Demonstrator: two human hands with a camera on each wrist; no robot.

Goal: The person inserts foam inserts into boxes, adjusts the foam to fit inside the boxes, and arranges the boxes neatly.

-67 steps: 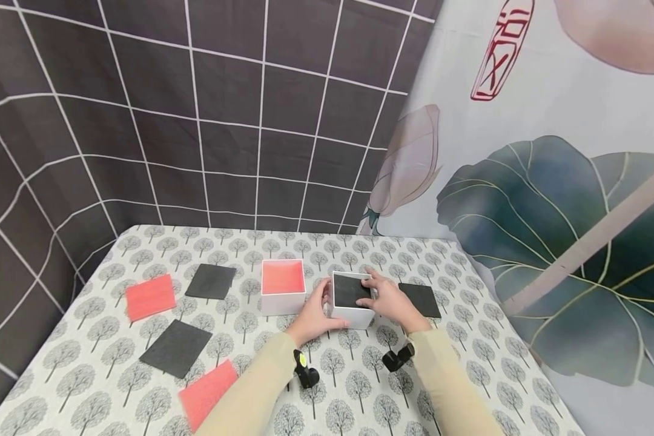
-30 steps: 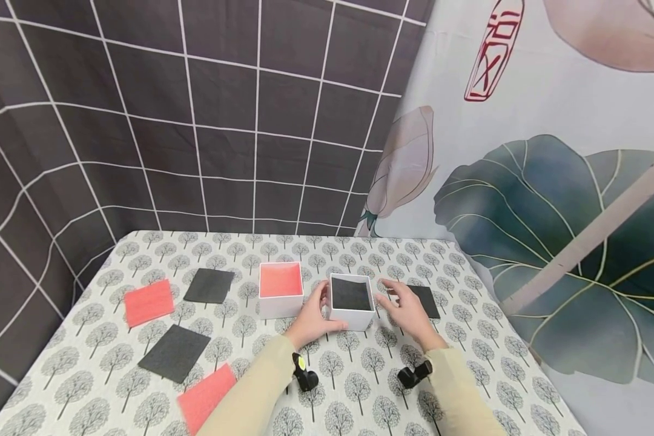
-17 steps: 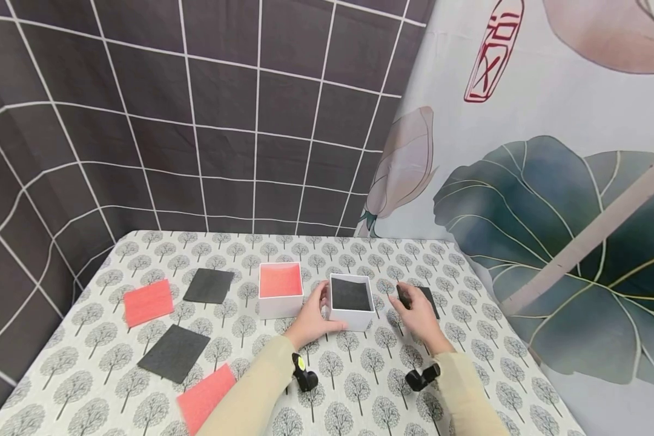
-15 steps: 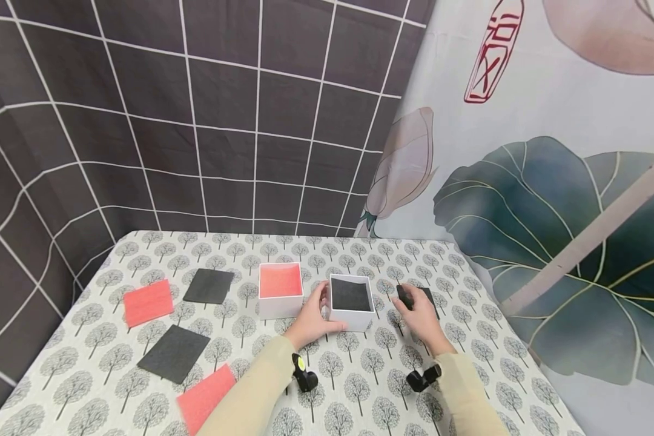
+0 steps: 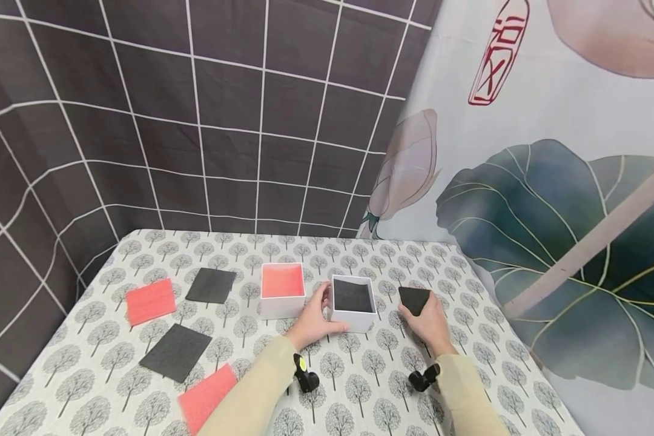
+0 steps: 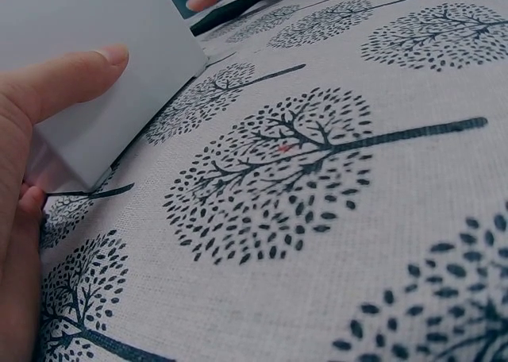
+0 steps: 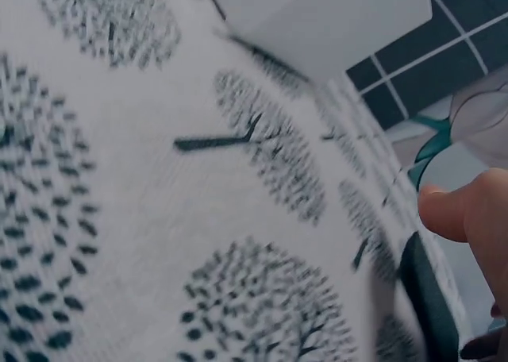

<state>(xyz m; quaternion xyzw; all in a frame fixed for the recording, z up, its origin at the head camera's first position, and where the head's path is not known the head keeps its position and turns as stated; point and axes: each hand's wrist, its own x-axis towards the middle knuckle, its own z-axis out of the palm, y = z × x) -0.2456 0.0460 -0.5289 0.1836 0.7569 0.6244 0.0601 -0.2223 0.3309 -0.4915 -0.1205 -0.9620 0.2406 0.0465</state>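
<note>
My left hand point(image 5: 312, 318) grips the near left side of a white open box point(image 5: 354, 321), its thumb along the front wall. A black sheet point(image 5: 353, 297) lies inside that box. To the right, my right hand point(image 5: 433, 324) pinches another black square sheet point(image 5: 414, 298), which is tilted up off the cloth. In the right wrist view the thumb point(image 7: 448, 213) is above that dark sheet point(image 7: 429, 298); the other fingers are mostly hidden. The left wrist view has the left thumb point(image 6: 79, 76) flat against the white box wall point(image 6: 127, 28).
A second white box point(image 5: 282, 307) with red inside stands left of the first. Further left lie two black sheets, one farther back point(image 5: 211, 285) and one nearer point(image 5: 177, 351), and two red sheets, one at the back point(image 5: 151, 301) and one near the left sleeve point(image 5: 207, 393). A tree-print cloth point(image 5: 338, 387) covers the table.
My right hand has left the box, moved right to the black sheet lying there, and picked it up by its edge. The left hand has stayed on the box.
</note>
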